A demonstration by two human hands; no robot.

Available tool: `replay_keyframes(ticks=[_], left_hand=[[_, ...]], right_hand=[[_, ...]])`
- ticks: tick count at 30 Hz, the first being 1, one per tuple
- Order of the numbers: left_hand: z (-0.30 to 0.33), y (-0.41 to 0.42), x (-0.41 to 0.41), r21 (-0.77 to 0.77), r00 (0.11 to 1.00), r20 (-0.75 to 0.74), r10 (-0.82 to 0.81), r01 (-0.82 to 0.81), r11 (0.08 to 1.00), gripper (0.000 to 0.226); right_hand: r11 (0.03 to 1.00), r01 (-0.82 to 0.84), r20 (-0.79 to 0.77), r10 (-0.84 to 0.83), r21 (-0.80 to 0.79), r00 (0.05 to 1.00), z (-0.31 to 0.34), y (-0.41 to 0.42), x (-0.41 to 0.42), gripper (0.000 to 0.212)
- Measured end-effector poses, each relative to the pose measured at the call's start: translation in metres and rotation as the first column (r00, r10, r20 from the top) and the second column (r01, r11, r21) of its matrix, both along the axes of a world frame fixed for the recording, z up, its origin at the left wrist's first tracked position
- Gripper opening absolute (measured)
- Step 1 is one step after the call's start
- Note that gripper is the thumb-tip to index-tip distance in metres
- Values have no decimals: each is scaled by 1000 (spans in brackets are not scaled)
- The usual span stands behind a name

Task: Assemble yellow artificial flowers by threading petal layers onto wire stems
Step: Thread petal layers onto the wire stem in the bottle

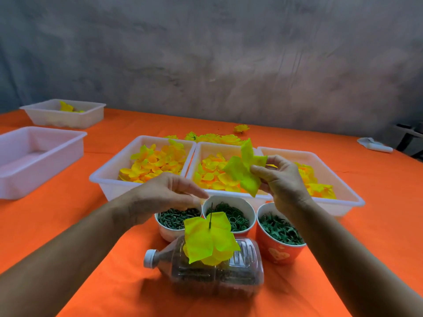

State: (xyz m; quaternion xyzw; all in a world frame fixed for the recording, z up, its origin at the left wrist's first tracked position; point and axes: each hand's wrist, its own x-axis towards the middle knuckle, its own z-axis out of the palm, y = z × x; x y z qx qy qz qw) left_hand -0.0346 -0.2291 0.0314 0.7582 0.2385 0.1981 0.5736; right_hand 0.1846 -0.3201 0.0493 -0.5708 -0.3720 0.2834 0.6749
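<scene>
Right hand (280,179): grip pinched on a loose yellow-green petal layer (245,171), thumb and fingertips clamped at its right edge, layer raised over the middle tray (229,195). Left hand (164,193): fingers extended toward 3 o'clock, thumb and forefinger tips drawn close; whether anything sits between them, cannot tell. Just below that grip, at 5 o'clock, a dark green wire stem (210,215) standing upright, piercing a second petal layer (209,239) spread over a clear plastic bottle (229,271) lying on its side, white cap (150,258) pointing to 9 o'clock.

Behind the bottle, at 12 o'clock, three cups in a row: left cup (168,232) with dark green pegs, middle cup (229,203) with green rings, right orange cup (279,252) with green leaf-shaped pieces, rims nearly touching. Beyond them three white trays side by side, walls touching: left tray (107,179) and middle tray holding yellow-orange petals, right tray (343,191) with yellow pieces partly hidden by the right hand. Finished yellow flowers (219,138) heaped past the trays, one single flower (241,128) further off at 1 o'clock.

At 10 o'clock, well apart, two more white trays: near one (45,156), far one (68,120) with a few yellow pieces. Bare orange surface (80,225) open at 8 o'clock and at 4 o'clock of the bottle. White folded object (375,145) near the surface edge at 2 o'clock.
</scene>
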Motion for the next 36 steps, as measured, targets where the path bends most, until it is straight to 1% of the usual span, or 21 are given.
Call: replay_keyframes(ticks=[2, 3, 5, 7, 8, 9, 10, 13, 14, 17, 20, 22, 24, 25, 27, 29, 30, 31, 33, 34, 36], left_hand=[[8, -2, 6, -8, 987, 83, 135, -135, 991, 11], [12, -3, 10, -13, 974, 124, 190, -190, 982, 12], [19, -5, 17, -12, 950, 175, 258, -260, 966, 27], [23, -9, 23, 11, 943, 194, 271, -278, 961, 46], [24, -10, 26, 32, 942, 196, 273, -284, 958, 53], [24, -11, 29, 53, 939, 202, 278, -294, 954, 53], [23, -12, 31, 64, 936, 217, 277, -297, 953, 45], [22, -13, 33, 35, 930, 281, 238, -257, 966, 8], [22, -14, 34, 42, 929, 289, 231, -253, 966, 6], [19, -13, 33, 80, 902, 336, 273, -316, 945, 15], [16, -14, 32, 103, 847, 412, 337, -411, 906, 8], [13, -15, 32, 147, 812, 456, 365, -473, 869, 11], [12, -18, 32, 212, 795, 491, 357, -507, 836, 16], [11, -20, 32, 251, 796, 504, 334, -505, 825, 18], [10, -24, 31, 364, 818, 508, 270, -488, 793, 16], [9, -27, 30, 496, 842, 489, 230, -484, 720, 12], [8, -28, 29, 543, 850, 478, 219, -482, 687, 11], [7, -29, 29, 575, 860, 465, 212, -475, 666, 12], [5, -31, 27, 606, 880, 428, 204, -447, 658, 15], [3, -31, 26, 606, 888, 411, 206, -435, 666, 18], [0, -31, 24, 582, 890, 384, 245, -439, 685, 24]], right_hand=[[1000, -28, 41, 28, 7, 999, 4, 0, -11, 18], [999, -34, 79, 33, 10, 996, 6, 0, -16, 17], [999, -43, 153, 38, 25, 988, 8, 1, -24, 19], [997, -60, 203, 47, 56, 978, 10, 0, -32, 22], [995, -70, 229, 52, 69, 972, 10, 0, -35, 22], [994, -81, 251, 59, 76, 966, 10, 0, -38, 22], [993, -90, 267, 65, 80, 961, 10, -1, -41, 21], [992, -99, 284, 72, 81, 956, 10, -3, -46, 16], [992, -98, 284, 72, 81, 956, 10, -3, -47, 13], [994, -85, 302, 62, 65, 951, 10, -7, -48, 13], [997, -49, 310, 66, -63, 949, 9, -12, -47, 15], [976, -58, 250, 110, -209, 962, 8, -14, -46, 13], [950, -143, 37, 159, -278, 987, 7, -14, -47, 10], [941, -206, -106, 183, -270, 977, 8, -14, -48, 12], [922, -326, -362, 237, -209, 902, 10, -14, -49, 25], [910, -386, -490, 270, -152, 829, 9, -15, -45, 41], [911, -386, -504, 267, -147, 821, 8, -15, -43, 44], [917, -369, -490, 254, -152, 834, 7, -15, -44, 40], [938, -300, -396, 212, -173, 893, 4, -15, -45, 16], [947, -270, -340, 200, -174, 919, 2, -15, -46, 12], [956, -243, -263, 195, -165, 945, -2, -15, -48, 21]])
